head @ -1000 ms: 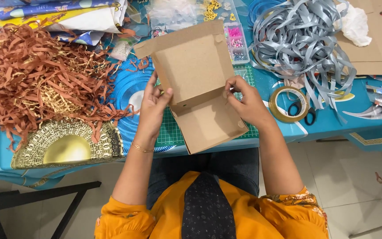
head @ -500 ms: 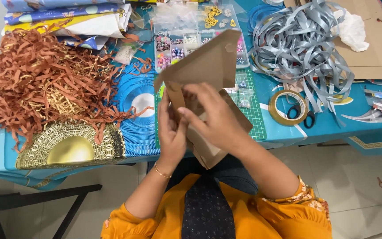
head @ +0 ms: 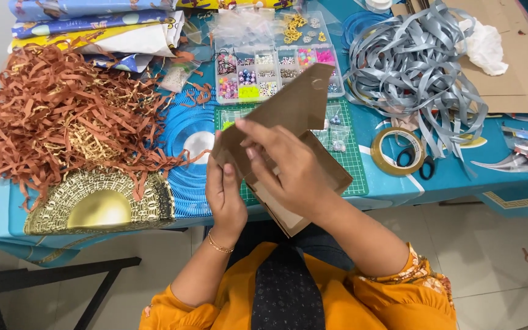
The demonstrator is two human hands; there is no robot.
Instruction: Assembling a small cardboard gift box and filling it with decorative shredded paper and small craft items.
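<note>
Both hands grip a brown cardboard box above the worktop: left hand fingers clasping its edge, right hand fingers pressing a flap.

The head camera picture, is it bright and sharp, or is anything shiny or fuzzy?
In the head view the light is bright and even, with only soft shadows. The gold fan-shaped piece shows a shiny glare spot on its dome. The cardboard box and both hands, left hand and right hand, look fairly sharp. The table edge bows a little, a wide-lens effect.
</note>
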